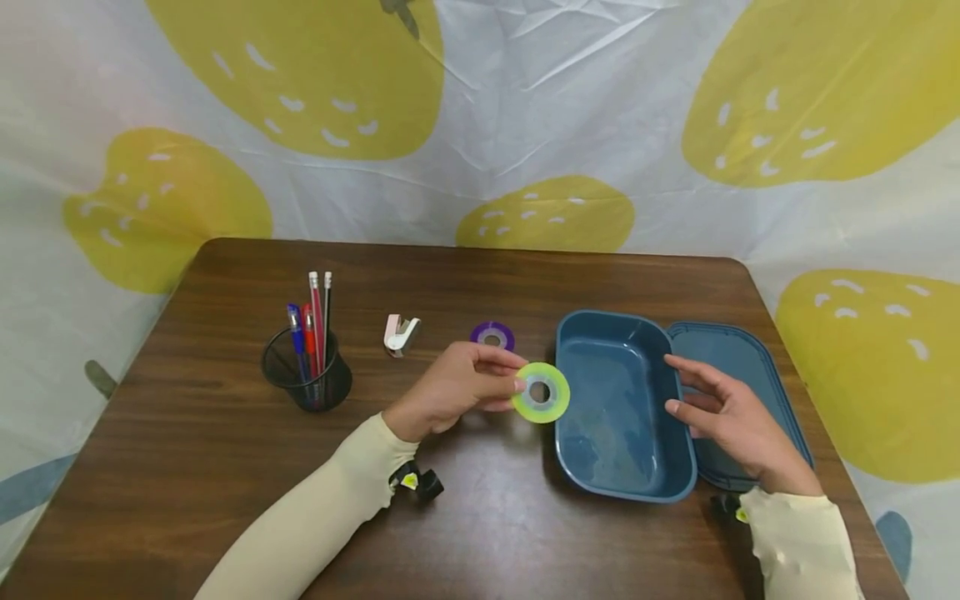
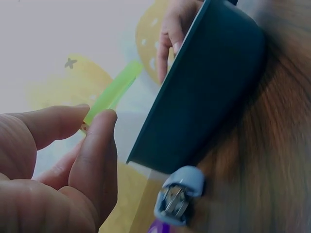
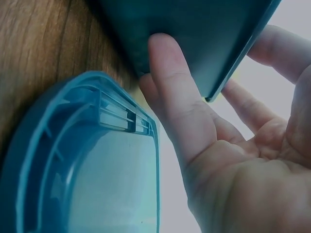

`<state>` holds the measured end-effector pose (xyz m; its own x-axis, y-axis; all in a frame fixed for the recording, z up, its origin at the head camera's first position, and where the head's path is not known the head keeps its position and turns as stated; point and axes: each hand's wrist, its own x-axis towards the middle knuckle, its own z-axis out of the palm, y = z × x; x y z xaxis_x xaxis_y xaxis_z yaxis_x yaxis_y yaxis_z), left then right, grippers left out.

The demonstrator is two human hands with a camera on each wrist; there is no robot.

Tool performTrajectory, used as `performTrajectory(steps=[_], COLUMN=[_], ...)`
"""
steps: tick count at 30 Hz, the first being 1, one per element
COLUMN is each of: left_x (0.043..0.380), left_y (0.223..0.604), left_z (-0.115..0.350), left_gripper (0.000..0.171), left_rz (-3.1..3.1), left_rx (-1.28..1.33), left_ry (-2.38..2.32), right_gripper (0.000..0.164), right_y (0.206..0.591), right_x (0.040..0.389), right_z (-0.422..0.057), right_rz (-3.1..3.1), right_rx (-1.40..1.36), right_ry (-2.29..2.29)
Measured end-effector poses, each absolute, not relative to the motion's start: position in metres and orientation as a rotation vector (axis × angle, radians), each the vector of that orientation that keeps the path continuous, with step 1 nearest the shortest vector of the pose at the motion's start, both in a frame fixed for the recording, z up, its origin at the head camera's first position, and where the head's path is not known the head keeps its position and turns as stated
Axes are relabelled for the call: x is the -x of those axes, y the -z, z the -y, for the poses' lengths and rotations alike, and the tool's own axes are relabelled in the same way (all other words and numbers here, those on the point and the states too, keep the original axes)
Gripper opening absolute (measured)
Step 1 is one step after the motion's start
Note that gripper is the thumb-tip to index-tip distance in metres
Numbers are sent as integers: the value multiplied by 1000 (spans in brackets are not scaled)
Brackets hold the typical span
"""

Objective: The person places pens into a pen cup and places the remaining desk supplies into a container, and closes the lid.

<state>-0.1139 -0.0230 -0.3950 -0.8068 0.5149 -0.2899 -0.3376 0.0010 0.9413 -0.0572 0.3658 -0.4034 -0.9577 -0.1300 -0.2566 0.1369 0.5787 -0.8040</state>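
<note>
My left hand (image 1: 461, 387) pinches a roll of bright yellow-green tape (image 1: 558, 392) between thumb and fingers. The roll is raised at the left rim of a blue plastic box (image 1: 611, 417), and in the left wrist view the tape (image 2: 114, 90) shows nearly edge-on. My right hand (image 1: 720, 412) holds the box's right wall, with some fingers over the rim and others (image 3: 172, 82) against the outside. Just behind my left hand lies a purple tape roll (image 1: 504, 329).
A blue lid (image 1: 757, 392) lies right of the box, under my right hand. To the left are a black mesh cup (image 1: 330, 392) with pens and pencils and a small white and pink device (image 1: 397, 336). Close to the box is a pale thing with metal parts (image 2: 187, 179).
</note>
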Motion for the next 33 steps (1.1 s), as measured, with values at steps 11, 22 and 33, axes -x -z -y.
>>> performTrajectory(steps=[11, 22, 33], left_x=[111, 105, 104], left_y=[399, 406, 411], left_z=[-2, -19, -26], left_gripper=[36, 34, 37], left_rz=[-1663, -1605, -1565], left_rx=[-196, -170, -133], left_ry=[-1875, -1872, -1892], right_gripper=[80, 79, 79], right_y=[401, 405, 404], right_x=[58, 58, 55], right_z=[-367, -366, -365], right_rz=[-2511, -2518, -2527], right_rx=[22, 8, -5], right_ry=[1327, 1307, 1308])
